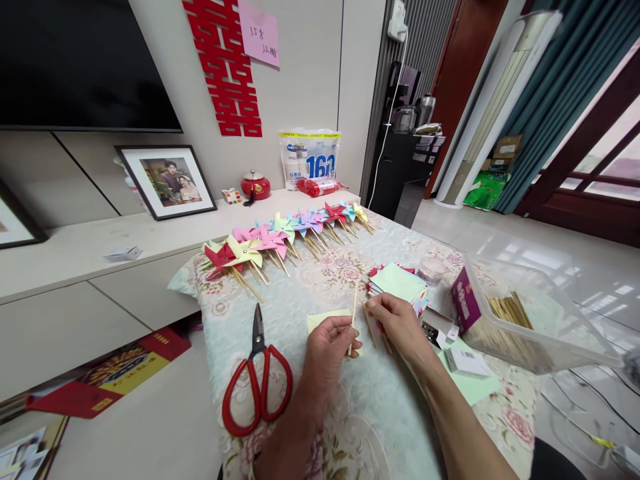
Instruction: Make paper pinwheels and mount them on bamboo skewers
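Note:
My left hand (327, 343) pinches a thin wooden stick (354, 308) and holds it upright above a pale yellow paper square (325, 319) on the floral tablecloth (300, 293). My right hand (395, 319) is closed beside it, gripping another wooden stick (371, 328) that slants down past the fingers. Just beyond the right hand lies a stack of coloured paper squares (400, 281). Red-handled scissors (257, 380) lie shut to the left of my left hand.
A row of finished paper pinwheels (285, 237) lines the far table edge. A clear plastic tub of wooden sticks (520, 313) sits at the right, with small boxes (465, 361) and a round lidded container (431, 269) near it. A low cabinet (75, 247) runs along the left.

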`<act>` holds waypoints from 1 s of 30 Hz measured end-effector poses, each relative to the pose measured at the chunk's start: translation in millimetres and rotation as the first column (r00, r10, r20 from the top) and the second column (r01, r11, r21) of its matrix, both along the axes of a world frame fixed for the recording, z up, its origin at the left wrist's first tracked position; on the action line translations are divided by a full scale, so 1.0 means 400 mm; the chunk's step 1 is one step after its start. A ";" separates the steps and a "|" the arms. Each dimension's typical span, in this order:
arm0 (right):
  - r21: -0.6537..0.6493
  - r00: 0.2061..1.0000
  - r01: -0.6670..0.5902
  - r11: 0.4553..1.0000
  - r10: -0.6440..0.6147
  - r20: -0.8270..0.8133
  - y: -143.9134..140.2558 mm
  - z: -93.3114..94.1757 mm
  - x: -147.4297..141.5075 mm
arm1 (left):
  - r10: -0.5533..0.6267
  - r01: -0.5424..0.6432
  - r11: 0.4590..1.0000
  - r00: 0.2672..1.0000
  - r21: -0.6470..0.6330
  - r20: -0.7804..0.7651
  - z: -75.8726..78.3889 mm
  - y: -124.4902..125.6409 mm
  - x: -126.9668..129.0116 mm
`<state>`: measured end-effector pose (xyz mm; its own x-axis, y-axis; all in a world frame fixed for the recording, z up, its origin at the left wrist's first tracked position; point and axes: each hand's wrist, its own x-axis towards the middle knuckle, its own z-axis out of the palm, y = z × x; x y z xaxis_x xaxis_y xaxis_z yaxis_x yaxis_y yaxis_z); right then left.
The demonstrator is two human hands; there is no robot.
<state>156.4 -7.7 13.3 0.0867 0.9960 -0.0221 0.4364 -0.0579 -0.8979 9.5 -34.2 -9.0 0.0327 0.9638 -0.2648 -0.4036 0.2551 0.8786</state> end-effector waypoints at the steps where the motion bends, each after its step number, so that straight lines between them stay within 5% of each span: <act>1: 0.042 0.984 0.025 0.999 -0.032 0.178 -0.002 0.003 0.002 | 0.019 -0.019 1.000 1.000 -0.005 0.009 0.000 0.002 -0.002; 4: 0.046 0.802 0.014 0.999 -0.039 0.597 -0.006 0.004 -0.004 | 0.037 -0.037 0.999 0.999 -0.004 0.031 -0.001 0.005 -0.006; 6: -0.034 0.702 0.015 0.999 0.014 0.712 -0.010 -0.001 -0.018 | 0.040 -0.040 0.999 0.998 0.000 0.039 -0.002 0.005 -0.007; 12: -0.078 0.703 0.071 0.994 0.006 0.711 -0.014 -0.010 -0.045 | 0.047 -0.048 0.999 0.999 0.006 0.023 -0.006 0.002 -0.002; 16: -0.042 0.824 0.085 0.996 -0.047 0.565 -0.007 -0.002 -0.027 | 0.059 -0.060 0.998 0.998 0.026 0.022 -0.016 0.006 -0.002; 21: -0.089 0.986 -0.043 0.995 0.056 0.155 -0.001 -0.001 -0.021 | 0.014 -0.017 0.999 0.998 0.049 0.054 -0.020 0.004 -0.001; 30: -0.128 0.907 -0.155 0.980 0.089 -0.412 -0.004 0.002 -0.047 | -0.139 0.139 0.990 0.990 0.037 0.011 -0.019 -0.005 -0.004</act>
